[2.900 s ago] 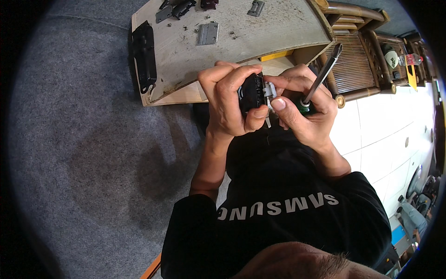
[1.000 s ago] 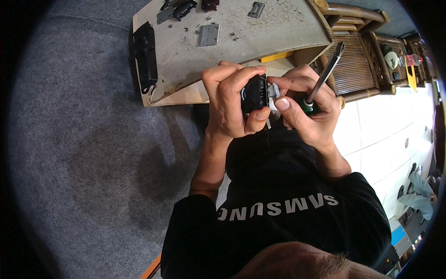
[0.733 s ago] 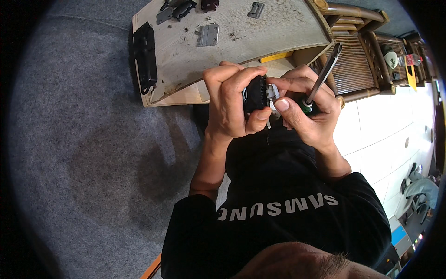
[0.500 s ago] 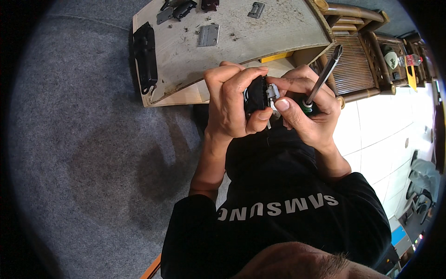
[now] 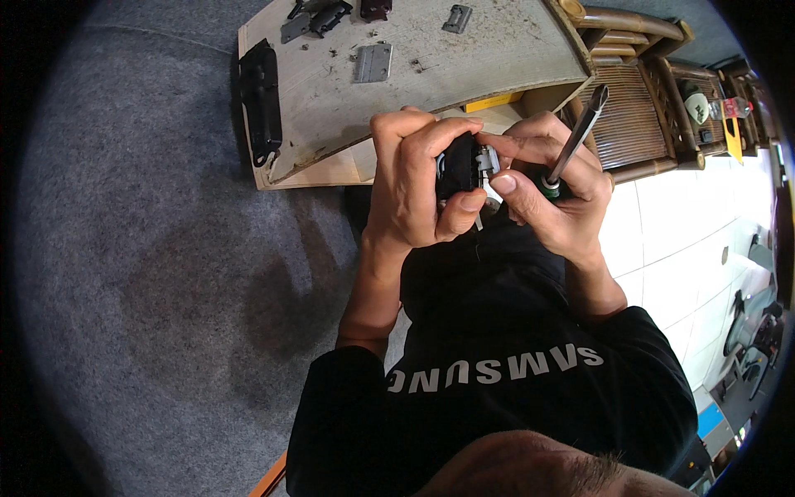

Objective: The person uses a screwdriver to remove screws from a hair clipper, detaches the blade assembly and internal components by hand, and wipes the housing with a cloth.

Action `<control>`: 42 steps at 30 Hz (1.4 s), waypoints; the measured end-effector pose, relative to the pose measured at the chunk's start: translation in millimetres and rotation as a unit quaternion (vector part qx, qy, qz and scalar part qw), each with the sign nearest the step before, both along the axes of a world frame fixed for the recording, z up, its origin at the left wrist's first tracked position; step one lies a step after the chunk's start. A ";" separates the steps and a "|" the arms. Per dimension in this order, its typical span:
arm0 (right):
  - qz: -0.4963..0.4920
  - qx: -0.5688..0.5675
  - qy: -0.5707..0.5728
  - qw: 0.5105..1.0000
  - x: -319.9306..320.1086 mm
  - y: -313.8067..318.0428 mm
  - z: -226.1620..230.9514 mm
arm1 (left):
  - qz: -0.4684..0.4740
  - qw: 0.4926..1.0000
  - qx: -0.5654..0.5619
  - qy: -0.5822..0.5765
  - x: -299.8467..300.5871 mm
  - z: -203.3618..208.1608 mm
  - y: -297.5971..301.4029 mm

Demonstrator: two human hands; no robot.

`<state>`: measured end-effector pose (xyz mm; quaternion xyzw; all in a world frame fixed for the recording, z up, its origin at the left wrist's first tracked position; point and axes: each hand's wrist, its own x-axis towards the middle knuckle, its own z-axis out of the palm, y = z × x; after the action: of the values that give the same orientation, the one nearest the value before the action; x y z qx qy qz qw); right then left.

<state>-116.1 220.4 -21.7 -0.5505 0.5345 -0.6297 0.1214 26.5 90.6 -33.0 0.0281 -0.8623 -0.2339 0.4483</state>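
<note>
My left hand (image 5: pixel 404 182) is closed around a black hair clipper body (image 5: pixel 458 172), fingers over its far side and thumb along its near side. A small pale grey plastic part (image 5: pixel 488 161) sits at the clipper's right end. The thumb and index finger of my right hand (image 5: pixel 565 214) are on that part. The same hand keeps a screwdriver (image 5: pixel 581 134) in its palm and curled fingers; the metal shaft points up and right, and only a bit of the green handle shows. The clipper's underside is hidden.
Ahead stands a wooden table (image 5: pixel 331 108) strewn with hair clippings. On it lie a black clipper housing (image 5: pixel 261 99), a metal clipper blade (image 5: pixel 374 63), a smaller metal piece (image 5: pixel 456 18), several dark parts and tiny screws. A bamboo chair (image 5: pixel 633 116) is at the right.
Both hands stay nearly in place with the same holds. The right hand and the screwdriver have shifted very slightly, and the small grey part has turned a little.
</note>
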 end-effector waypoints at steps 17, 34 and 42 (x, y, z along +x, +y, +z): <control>0.003 0.040 -0.094 0.995 6.3 2.3 2.5 | 0.015 1.000 -0.006 0.015 -1.7 4.3 -0.8; -0.001 0.032 -0.075 0.997 6.2 2.8 1.7 | 0.003 1.000 -0.023 0.003 -1.8 3.6 -2.8; -0.002 0.030 -0.072 0.997 6.4 1.2 0.1 | -0.023 0.998 0.048 -0.042 1.5 11.6 -0.5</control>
<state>-109.7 221.6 -21.6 -0.4992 0.5442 -0.6513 0.1749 28.0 90.1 -21.4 0.0394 -0.8686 -0.2842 0.4040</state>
